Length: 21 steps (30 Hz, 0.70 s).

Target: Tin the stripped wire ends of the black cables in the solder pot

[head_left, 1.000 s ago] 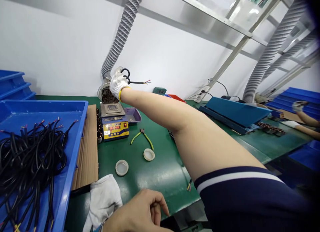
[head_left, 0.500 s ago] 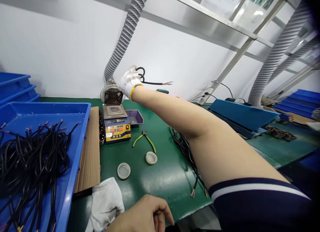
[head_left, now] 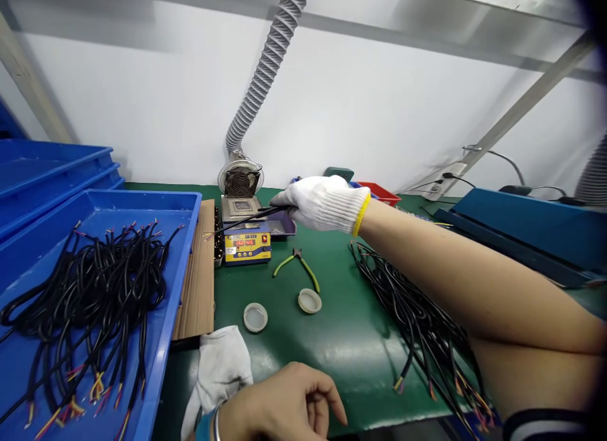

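My right hand (head_left: 317, 204), in a white knit glove with a yellow cuff, is closed on a black cable (head_left: 246, 219). The cable's thin coloured wire ends point left, in front of a yellow and blue solder pot (head_left: 247, 246) with a digital display. My left hand (head_left: 289, 403) is bare and rests low at the table's front edge, its fingers curled with nothing visible in them. Beside its wrist lies a white glove (head_left: 222, 359). Green-handled cutters (head_left: 297, 254) and two small round dishes, a left one (head_left: 255, 317) and a right one (head_left: 310, 300), lie between my hands.
Many black cables (head_left: 109, 270) fill a blue tray (head_left: 183, 264) at left, with cardboard (head_left: 199, 270) along its side. Another cable bundle (head_left: 408, 302) lies under my right arm. A purple tray (head_left: 282, 224), an exhaust hose (head_left: 265, 68) and a blue metal housing (head_left: 526, 223) stand behind.
My right hand has come down from above the solder pot, turning the cable's wire ends from right to left. The view has swung right; my left hand stays low at the front edge.
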Available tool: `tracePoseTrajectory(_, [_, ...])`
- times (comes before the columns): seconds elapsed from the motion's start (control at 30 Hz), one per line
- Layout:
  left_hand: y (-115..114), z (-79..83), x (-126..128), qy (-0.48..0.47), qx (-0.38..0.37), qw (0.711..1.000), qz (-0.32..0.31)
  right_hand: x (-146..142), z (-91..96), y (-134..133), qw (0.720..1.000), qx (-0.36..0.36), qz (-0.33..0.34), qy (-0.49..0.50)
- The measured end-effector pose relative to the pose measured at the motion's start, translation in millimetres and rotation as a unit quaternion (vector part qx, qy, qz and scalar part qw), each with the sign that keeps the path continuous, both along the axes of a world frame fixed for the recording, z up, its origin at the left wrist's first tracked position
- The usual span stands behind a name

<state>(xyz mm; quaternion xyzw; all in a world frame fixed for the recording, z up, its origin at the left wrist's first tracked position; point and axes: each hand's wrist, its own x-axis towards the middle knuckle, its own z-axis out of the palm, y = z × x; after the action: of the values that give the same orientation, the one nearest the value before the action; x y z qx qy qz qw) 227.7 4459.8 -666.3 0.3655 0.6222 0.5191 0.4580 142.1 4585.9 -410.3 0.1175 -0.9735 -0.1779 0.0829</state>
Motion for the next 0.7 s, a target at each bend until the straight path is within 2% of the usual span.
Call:
tracePoseTrajectory(0.17, [-2,13.2,1,0.003,-0.003,1.0,0.021,14,-4.5,5,0.999,-0.002,0.026,0.027])
tracePoseTrajectory(0.33, [1,20.6,4,-0.006,-0.012,1.0,0.028,15,-6.7,13,0.999,-0.022,0.036,0.004])
tracePoseTrajectory(0.4, [3,23.9,5,-0.002,0.015,0.998,0.065,15,-8.7,19,0.999,-0.037,0.038,-0.014])
tracePoseTrajectory(0.43, [4,25.8,5,0.01,0.045,0.992,0.115,16,-10.7,22,0.998,-0.047,0.039,-0.022])
tracePoseTrajectory(0.47, [4,27.7,4,0.029,0.082,0.978,0.191,18,-13.5,26,0.997,-0.059,0.041,-0.03])
tracePoseTrajectory(0.5, [5,29.4,3,0.048,0.123,0.949,0.286,21,-17.4,30,0.995,-0.075,0.043,-0.043])
tracePoseTrajectory(0.57, [3,31.6,-2,0.068,0.202,0.855,0.473,30,-28.9,38,0.99,-0.112,0.036,-0.075])
tracePoseTrajectory(0.6, [2,31.9,-5,0.065,0.238,0.806,0.538,37,-36.7,42,0.986,-0.131,0.028,-0.095])
tracePoseTrajectory(0.63, [1,31.5,-7,0.056,0.27,0.767,0.579,44,-45.6,46,0.982,-0.148,0.019,-0.117])
tracePoseTrajectory(0.67, [0,30.6,-10,0.047,0.299,0.74,0.601,52,-55.6,49,0.977,-0.163,0.011,-0.141])
tracePoseTrajectory(0.7, [0,29.3,-11,0.041,0.32,0.724,0.61,60,-66.4,52,0.972,-0.174,0.005,-0.161])
